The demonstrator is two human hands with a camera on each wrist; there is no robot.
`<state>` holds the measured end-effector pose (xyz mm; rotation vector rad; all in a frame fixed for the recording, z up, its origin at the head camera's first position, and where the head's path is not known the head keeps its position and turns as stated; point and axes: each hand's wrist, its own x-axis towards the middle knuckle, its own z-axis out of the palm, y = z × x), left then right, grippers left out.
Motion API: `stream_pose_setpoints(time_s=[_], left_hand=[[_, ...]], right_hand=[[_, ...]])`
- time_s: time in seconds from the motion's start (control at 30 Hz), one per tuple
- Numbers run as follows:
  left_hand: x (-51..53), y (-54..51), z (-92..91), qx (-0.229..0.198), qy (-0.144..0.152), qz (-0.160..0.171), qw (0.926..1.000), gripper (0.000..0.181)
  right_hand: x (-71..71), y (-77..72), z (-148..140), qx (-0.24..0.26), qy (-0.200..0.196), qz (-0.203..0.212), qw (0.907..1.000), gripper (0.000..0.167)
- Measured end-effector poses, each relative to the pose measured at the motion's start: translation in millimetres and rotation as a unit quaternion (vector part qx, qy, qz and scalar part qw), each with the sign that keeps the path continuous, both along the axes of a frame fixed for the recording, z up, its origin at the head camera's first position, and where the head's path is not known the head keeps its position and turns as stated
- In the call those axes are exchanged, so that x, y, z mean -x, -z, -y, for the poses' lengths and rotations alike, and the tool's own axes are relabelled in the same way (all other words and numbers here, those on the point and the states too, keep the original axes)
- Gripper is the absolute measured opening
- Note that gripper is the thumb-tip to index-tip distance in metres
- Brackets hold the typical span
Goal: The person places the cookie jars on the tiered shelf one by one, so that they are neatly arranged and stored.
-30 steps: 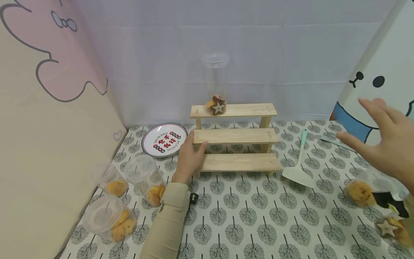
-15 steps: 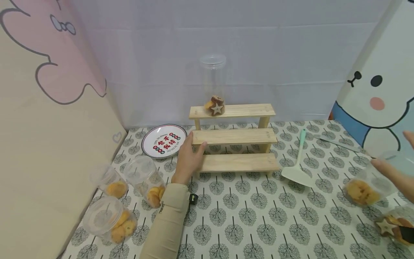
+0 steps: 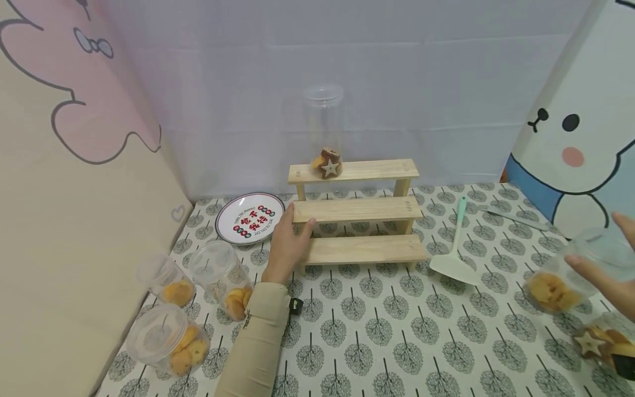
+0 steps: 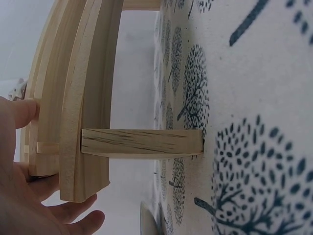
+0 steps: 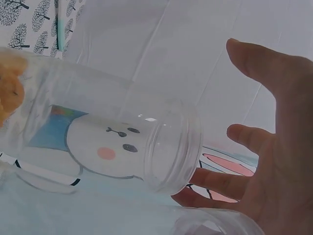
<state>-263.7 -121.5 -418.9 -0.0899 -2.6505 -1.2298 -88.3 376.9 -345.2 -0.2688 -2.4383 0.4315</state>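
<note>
My left hand (image 3: 289, 242) holds the left end of a three-step wooden rack (image 3: 367, 249); in the left wrist view its thumb and fingers (image 4: 73, 210) lie around the ends of the boards (image 4: 73, 98). A tall clear jar with star-topped cookies (image 3: 324, 132) stands upright on the top step. At the right edge my right hand (image 3: 612, 281) is spread beside a tall clear jar of cookies (image 3: 553, 291). The right wrist view shows that jar's lid (image 5: 178, 147) close to the spread fingers of the hand (image 5: 274, 142); whether they touch is unclear.
Three clear cookie jars (image 3: 178, 289) (image 3: 223, 281) (image 3: 168, 339) are at the left. Behind them lies a round plate (image 3: 250, 219). Right of the rack lie a pale spatula (image 3: 453, 267) and a fork (image 3: 516, 218). Another cookie jar (image 3: 602, 339) is at the lower right.
My right hand has come down and to the right, from above the table to beside the right-hand jar. My left hand keeps its hold on the rack, and the head view has shifted slightly.
</note>
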Motion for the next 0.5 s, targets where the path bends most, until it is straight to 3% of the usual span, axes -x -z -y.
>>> stream_pose_setpoints(time_s=[0.1,0.33,0.5], left_hand=[[-0.9,-1.0,-0.1,0.001,-0.001,0.004,1.0,0.083],[-1.3,-2.1,0.0,0.002,-0.006,0.008,0.9999,0.083],[-0.5,-1.1,0.0,0.003,-0.002,0.009,1.0,0.084]], right_hand=[[0.4,1.9,-1,-0.002,-0.003,-0.003,1.0,0.104],[3.1,5.8,-8,-0.039,0.003,0.036,0.9986,0.109],[4.1,10.7,-13,-0.035,0.006,0.048,0.9982,0.111]])
